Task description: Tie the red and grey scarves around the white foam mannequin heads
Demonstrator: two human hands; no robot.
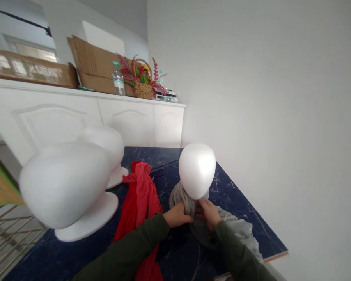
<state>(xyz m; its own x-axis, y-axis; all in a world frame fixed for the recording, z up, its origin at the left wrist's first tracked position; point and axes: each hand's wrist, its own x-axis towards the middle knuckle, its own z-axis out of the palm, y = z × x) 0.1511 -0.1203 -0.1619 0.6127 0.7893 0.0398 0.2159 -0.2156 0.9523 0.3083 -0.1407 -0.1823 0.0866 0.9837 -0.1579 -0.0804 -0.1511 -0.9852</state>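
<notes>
I have in my view two bare hands in dark green sleeves (140, 244), working at the front of a dark blue table (166, 154) with pale veins. The hands are near each other but they do not touch, and a small part of cloth is visible between them. The left hand (178, 215) is closed on a fold of the grey cloth (241, 229), just below the white mannequin head (197, 169). The right hand (209, 214) is at the same cloth, under the narrow lower end of this head, with its fingers bent; if they really pinch the cloth, I cannot tell, because they are partly hidden. The grey cloth goes around the neck part of the head, and its loose end lies crumpled to the right, on the table, partly behind the right sleeve. The head itself stands upright. To the left of the left hand I see a red cloth (143, 195), spread lengthwise in loose folds and passing under the left sleeve. Further left there are two more white heads on round bases, a nearer one (66, 183) and a farther one (103, 144), which is partly covered by the first. Behind the table stands a white cabinet (128, 125), bearing cardboard boxes (96, 62), a bottle (118, 80) and a flower basket (143, 90).
</notes>
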